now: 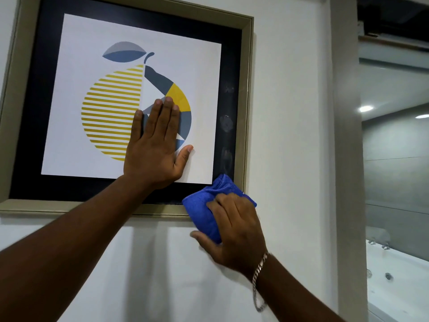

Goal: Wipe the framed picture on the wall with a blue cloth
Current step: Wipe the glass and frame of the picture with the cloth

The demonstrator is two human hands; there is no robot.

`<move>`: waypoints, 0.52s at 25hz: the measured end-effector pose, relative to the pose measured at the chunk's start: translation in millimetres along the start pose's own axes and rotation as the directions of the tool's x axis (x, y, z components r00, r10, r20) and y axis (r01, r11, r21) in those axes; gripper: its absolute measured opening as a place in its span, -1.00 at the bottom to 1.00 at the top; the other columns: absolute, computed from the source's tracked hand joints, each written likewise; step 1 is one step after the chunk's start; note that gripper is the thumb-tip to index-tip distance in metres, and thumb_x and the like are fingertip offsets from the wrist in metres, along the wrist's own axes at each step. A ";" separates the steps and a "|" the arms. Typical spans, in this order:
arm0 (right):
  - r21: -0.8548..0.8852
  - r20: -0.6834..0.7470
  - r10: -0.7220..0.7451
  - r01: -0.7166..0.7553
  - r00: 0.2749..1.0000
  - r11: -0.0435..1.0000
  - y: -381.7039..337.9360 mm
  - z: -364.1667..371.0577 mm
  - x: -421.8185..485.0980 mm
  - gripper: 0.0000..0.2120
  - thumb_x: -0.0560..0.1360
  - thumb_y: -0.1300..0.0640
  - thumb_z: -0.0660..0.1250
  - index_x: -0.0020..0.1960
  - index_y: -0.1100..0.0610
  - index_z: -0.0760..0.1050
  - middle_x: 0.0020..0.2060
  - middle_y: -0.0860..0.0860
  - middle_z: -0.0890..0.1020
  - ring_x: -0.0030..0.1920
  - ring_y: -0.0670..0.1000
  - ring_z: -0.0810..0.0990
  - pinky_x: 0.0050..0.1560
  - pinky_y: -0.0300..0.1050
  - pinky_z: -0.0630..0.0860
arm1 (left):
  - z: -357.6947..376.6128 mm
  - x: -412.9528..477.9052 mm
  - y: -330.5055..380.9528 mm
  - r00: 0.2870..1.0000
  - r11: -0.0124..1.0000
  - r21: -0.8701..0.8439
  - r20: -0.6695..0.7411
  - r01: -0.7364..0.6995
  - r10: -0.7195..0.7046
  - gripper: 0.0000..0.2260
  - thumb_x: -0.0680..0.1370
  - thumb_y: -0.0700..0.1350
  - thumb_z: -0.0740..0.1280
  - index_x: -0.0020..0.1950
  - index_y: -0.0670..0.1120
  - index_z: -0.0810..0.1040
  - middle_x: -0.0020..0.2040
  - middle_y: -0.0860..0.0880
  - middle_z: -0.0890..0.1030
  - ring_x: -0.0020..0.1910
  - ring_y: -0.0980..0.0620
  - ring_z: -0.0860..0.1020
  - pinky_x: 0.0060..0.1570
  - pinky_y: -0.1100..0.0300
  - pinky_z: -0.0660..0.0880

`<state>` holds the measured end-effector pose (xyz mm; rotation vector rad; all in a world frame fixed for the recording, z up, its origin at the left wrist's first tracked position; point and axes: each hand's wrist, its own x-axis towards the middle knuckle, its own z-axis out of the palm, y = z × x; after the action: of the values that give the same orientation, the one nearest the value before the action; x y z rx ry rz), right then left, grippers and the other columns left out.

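The framed picture [246, 89] hangs on a white wall: beige frame, black mat, a print of a yellow-striped and grey pear. My left hand [155, 147] lies flat on the glass over the print's lower right, fingers together and thumb spread. My right hand [234, 231] grips a folded blue cloth [204, 205] and presses it on the frame's bottom right corner, covering that corner. Smudges show on the black mat along the right side above the cloth.
White wall [290, 112] surrounds the frame. A grey pillar edge [346, 159] stands to the right. Beyond it lies a tiled bathroom with a white bathtub [399, 287] and ceiling lights. A chain bracelet is on my right wrist.
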<state>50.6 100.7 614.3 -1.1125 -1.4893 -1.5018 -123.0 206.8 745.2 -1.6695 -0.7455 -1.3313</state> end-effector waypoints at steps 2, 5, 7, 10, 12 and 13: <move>-0.054 0.034 -0.002 0.004 0.999 0.999 1.8 -2.8 -9.1 -0.55 0.49 -0.19 0.28 0.12 0.17 0.58 0.03 0.12 0.69 0.07 0.13 0.64 0.15 0.03 0.56 | -0.8 0.0 0.4 1.000 1.000 0.003 -0.007 -0.002 0.002 -0.28 0.56 0.27 -0.09 0.58 -0.14 -0.12 0.62 -0.14 -0.05 0.60 -0.10 -0.08 0.55 -0.18 -0.06; -0.055 0.038 0.069 -0.067 0.997 0.996 -3.9 -9.7 -8.7 -0.61 0.52 -0.10 0.24 0.12 0.18 0.59 0.05 0.11 0.70 0.10 0.13 0.65 0.19 0.06 0.55 | -1.9 0.3 -0.1 1.000 1.000 -0.011 0.001 -0.003 0.003 -0.29 0.56 0.26 -0.08 0.58 -0.15 -0.11 0.62 -0.14 -0.04 0.60 -0.09 -0.08 0.55 -0.18 -0.06; -0.003 -0.008 0.182 -0.182 0.983 0.983 -11.6 -12.5 -9.1 -0.64 0.51 -0.04 0.24 0.09 0.20 0.59 0.03 0.11 0.70 0.10 0.14 0.65 0.19 0.07 0.54 | -2.3 0.0 0.4 1.000 1.000 0.000 0.001 -0.002 0.002 -0.29 0.56 0.26 -0.07 0.58 -0.15 -0.11 0.62 -0.14 -0.04 0.60 -0.09 -0.08 0.55 -0.17 -0.05; 0.045 -0.075 0.323 -0.320 0.944 0.946 -24.7 -10.5 -10.1 -0.66 0.47 0.03 0.23 0.06 0.24 0.61 0.02 0.13 0.71 0.10 0.16 0.66 0.18 0.08 0.55 | -2.5 -0.9 -0.1 1.000 1.000 0.000 0.003 -0.001 0.001 -0.28 0.56 0.26 -0.07 0.58 -0.15 -0.11 0.62 -0.14 -0.03 0.60 -0.09 -0.08 0.55 -0.17 -0.05; 0.053 -0.095 0.334 -0.330 0.938 0.942 -27.4 -8.2 -7.0 -0.67 0.46 0.07 0.24 0.04 0.26 0.62 0.01 0.14 0.71 0.10 0.17 0.66 0.22 0.03 0.49 | -2.1 -1.0 -0.1 1.000 1.000 0.000 0.001 -0.001 0.001 -0.28 0.56 0.26 -0.08 0.58 -0.15 -0.10 0.62 -0.14 -0.03 0.60 -0.09 -0.08 0.55 -0.16 -0.06; 0.056 -0.103 0.325 -0.321 0.940 0.945 -26.5 -7.4 -4.7 -0.70 0.46 0.11 0.27 0.03 0.27 0.63 0.00 0.15 0.72 0.09 0.17 0.67 0.23 0.02 0.47 | -2.0 -0.6 -0.4 1.000 1.000 0.001 0.000 -0.001 0.001 -0.28 0.56 0.27 -0.08 0.58 -0.15 -0.11 0.62 -0.14 -0.04 0.60 -0.09 -0.08 0.55 -0.16 -0.07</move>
<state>27.0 94.5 600.7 -1.1665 -1.1872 -1.2789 -124.4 205.2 744.9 -1.6690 -0.7444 -1.3302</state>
